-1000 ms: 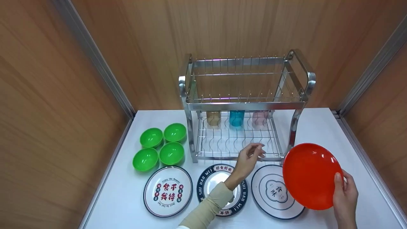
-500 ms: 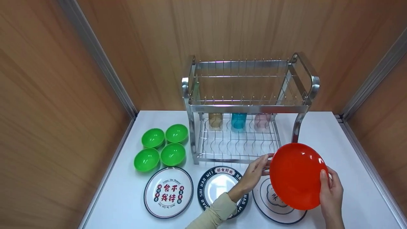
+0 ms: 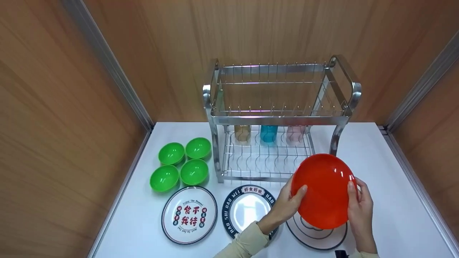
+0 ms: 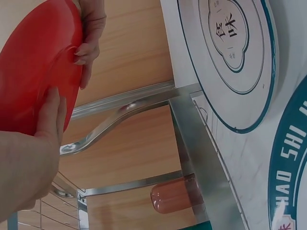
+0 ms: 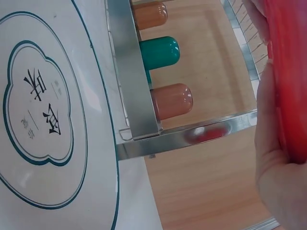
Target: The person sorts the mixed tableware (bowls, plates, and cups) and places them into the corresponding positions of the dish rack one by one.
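A red plate (image 3: 324, 193) is held up by both hands in front of the dish rack. My left hand (image 3: 287, 206) grips its left rim, thumb on the upper face and fingers behind. At the right rim my right hand (image 3: 360, 211) does the same. In the left wrist view the left fingers spread along the underside of the red plate (image 4: 43, 62). Below it lies a white plate with dark rings (image 3: 315, 236), partly covered in the head view. A dark-rimmed plate (image 3: 247, 211) lies under the left forearm.
The two-tier metal dish rack (image 3: 279, 120) stands at the back, with amber (image 3: 242, 133), blue (image 3: 268, 133) and pink (image 3: 295, 134) cups on its lower tier. Several green bowls (image 3: 194, 172) sit left of it. A white plate with red characters (image 3: 189, 215) lies front left. Wooden walls surround the table.
My right hand has brought the red plate left, toward the rack's front. My left hand, empty at first, has reached the plate's left edge and now grips it.
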Tool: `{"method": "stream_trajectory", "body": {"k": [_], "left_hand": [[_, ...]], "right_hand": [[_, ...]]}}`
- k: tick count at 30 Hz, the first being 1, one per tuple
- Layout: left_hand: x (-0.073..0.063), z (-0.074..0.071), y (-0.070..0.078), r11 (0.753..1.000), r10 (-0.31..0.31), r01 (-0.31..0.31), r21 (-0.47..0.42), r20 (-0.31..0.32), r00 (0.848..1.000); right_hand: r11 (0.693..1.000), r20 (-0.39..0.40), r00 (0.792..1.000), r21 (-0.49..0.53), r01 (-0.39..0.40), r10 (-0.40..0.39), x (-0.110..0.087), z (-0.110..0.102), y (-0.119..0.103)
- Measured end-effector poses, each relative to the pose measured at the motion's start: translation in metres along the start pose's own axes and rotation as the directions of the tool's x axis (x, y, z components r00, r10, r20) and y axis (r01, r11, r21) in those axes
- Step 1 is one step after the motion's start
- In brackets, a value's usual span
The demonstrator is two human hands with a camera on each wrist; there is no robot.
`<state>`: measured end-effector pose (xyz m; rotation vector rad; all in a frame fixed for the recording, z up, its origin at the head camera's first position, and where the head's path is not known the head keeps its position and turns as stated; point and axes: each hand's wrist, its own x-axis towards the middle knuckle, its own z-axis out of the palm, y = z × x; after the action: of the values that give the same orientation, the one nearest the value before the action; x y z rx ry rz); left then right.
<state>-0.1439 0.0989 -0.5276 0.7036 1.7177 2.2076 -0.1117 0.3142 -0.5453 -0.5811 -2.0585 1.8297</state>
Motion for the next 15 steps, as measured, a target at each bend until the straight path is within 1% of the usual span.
{"method": "stream_trajectory", "body": {"k": [2,4,7,11,15], "left_hand": [[-0.001,-0.001,0.003,0.999,0.024,-0.023,0.023,-0.027,0.999],[-0.003,-0.002,0.006,0.996,0.058,-0.055,0.066,-0.057,0.997],[-0.005,-0.004,0.014,0.986,0.125,-0.111,0.126,-0.103,0.987],[-0.008,-0.008,0.027,0.957,0.224,-0.193,0.217,-0.128,0.966],[-0.011,-0.01,0.037,0.927,0.287,-0.241,0.287,-0.133,0.949]], "right_hand": [[1.0,0.019,1.0,0.001,0.019,-0.019,0.001,0.003,-0.001],[0.999,0.047,0.998,0.005,0.05,-0.05,0.003,0.005,-0.003],[0.995,0.077,0.992,0.009,0.097,-0.097,0.007,0.01,-0.006],[0.988,0.111,0.982,-0.014,0.156,-0.153,0.011,0.016,-0.009],[0.979,0.17,0.967,-0.038,0.201,-0.191,0.015,0.023,-0.011]]}}
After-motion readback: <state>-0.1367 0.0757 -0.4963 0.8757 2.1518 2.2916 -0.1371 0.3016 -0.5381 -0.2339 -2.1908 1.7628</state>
